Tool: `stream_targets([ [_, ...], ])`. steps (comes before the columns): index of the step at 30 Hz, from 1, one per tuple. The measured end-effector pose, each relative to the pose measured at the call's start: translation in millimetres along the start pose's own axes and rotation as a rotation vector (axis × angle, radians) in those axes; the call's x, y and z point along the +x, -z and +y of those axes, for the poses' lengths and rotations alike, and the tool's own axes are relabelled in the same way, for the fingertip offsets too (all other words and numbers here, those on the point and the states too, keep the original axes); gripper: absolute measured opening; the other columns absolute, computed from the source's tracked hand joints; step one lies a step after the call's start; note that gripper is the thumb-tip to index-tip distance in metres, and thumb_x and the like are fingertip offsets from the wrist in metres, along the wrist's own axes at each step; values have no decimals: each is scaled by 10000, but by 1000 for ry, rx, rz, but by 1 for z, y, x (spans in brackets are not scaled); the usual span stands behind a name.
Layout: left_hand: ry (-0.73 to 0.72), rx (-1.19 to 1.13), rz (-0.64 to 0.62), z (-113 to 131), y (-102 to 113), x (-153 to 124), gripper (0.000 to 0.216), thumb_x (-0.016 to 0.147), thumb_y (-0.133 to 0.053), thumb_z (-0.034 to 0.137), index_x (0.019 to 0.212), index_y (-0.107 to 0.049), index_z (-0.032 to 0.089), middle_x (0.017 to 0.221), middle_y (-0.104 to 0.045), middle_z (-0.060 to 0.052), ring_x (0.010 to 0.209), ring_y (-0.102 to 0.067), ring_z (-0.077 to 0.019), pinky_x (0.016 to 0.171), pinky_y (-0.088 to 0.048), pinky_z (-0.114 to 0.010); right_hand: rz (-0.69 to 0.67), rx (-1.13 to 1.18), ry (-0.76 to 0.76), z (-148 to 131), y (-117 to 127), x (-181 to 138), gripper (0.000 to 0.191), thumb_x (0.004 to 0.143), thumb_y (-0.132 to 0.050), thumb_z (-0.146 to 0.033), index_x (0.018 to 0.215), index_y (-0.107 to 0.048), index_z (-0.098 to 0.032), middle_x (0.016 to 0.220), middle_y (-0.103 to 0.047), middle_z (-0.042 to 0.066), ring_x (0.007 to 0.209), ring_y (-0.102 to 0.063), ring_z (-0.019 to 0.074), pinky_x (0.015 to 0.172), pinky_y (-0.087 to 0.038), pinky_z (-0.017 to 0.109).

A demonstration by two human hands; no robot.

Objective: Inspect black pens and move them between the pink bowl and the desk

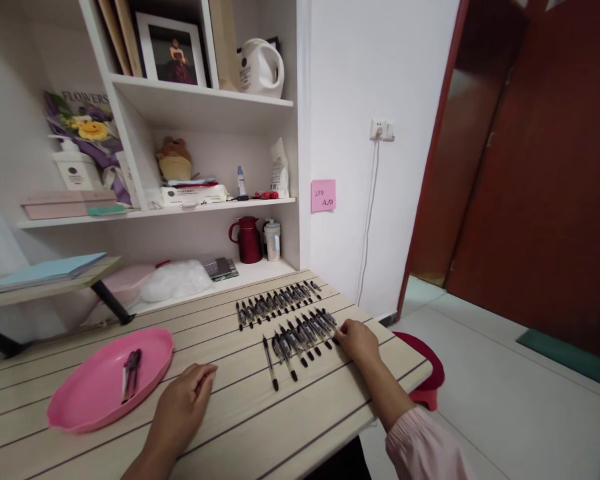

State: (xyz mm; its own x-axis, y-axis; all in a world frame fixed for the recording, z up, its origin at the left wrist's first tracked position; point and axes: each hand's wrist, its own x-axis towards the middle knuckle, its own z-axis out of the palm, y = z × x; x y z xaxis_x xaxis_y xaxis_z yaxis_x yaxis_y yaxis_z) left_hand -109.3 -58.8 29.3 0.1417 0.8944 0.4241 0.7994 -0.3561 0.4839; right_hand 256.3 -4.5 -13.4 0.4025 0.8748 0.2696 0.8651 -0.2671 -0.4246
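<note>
My right hand (359, 341) is at the right end of the nearer row of black pens (307, 331), with its fingers closed on the last pen (336, 339), which they partly hide. At the left end of this row, a single pen (270, 363) lies slightly apart. Behind it runs a second row of black-capped pens (277, 300), side by side. My left hand (184, 405) rests over the table between the pink tray (87, 383) and the pens, its fingers curled together and nothing visible in them. A few pens (131, 373) lie in the tray.
The striped wooden table (240, 427) ends at the right, beside a red stool (425, 367). A small raised stand (95, 273) with blue papers is at the left. Behind are shelves holding a dark red jug (249, 240), a cup (273, 240) and a plastic bag (177, 280).
</note>
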Motion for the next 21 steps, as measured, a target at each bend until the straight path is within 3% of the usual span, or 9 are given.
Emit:
stream_targets([
  [4,25,-101,68,6,-2,1,191,738,-521,352,775,-679,252,804,-687,-33,807,-623,-222,729,-466,-299,65,135,-23,2,6,0,194,733,-506,-321,666,-641,-199,702,-661,73,684,-586,197,527,-317,255],
  [8,160,-407,65,40,-12,8,230,686,-582,387,785,-681,204,788,-681,-55,791,-615,-230,718,-473,-299,167,492,59,-18,14,-13,204,742,-505,-344,667,-617,-191,667,-635,38,613,-557,164,528,-348,245],
  [11,359,-815,-48,77,-31,15,397,671,-602,440,950,-637,159,760,-669,-67,712,-612,-208,646,-490,-304,42,774,235,-51,17,-44,172,732,-529,-318,656,-605,-184,605,-588,6,554,-514,135,515,-362,231],
  [13,425,-1082,-118,99,-44,20,438,684,-608,442,1017,-596,158,851,-666,-82,760,-618,-198,689,-492,-312,-59,855,338,-74,18,-69,129,721,-552,-277,650,-603,-182,602,-572,-2,545,-494,120,506,-354,221],
  [16,465,-1330,-127,115,-57,26,338,680,-642,397,914,-604,156,892,-655,-86,819,-620,-198,737,-482,-312,-138,886,453,-89,24,-90,74,706,-584,-238,659,-605,-184,643,-590,-3,584,-506,112,529,-355,214],
  [19,538,-1468,-131,115,-59,28,243,668,-667,355,792,-575,167,759,-646,-51,765,-628,-200,682,-488,-310,-169,853,453,-73,31,-68,82,714,-590,-266,681,-602,-192,650,-602,-6,587,-516,117,529,-356,216],
  [21,598,-1533,-189,110,-58,27,218,688,-652,354,775,-540,189,625,-593,3,635,-615,-172,592,-488,-295,-30,726,311,-50,33,-36,95,741,-537,-250,673,-577,-198,615,-588,-6,567,-509,127,521,-340,227],
])
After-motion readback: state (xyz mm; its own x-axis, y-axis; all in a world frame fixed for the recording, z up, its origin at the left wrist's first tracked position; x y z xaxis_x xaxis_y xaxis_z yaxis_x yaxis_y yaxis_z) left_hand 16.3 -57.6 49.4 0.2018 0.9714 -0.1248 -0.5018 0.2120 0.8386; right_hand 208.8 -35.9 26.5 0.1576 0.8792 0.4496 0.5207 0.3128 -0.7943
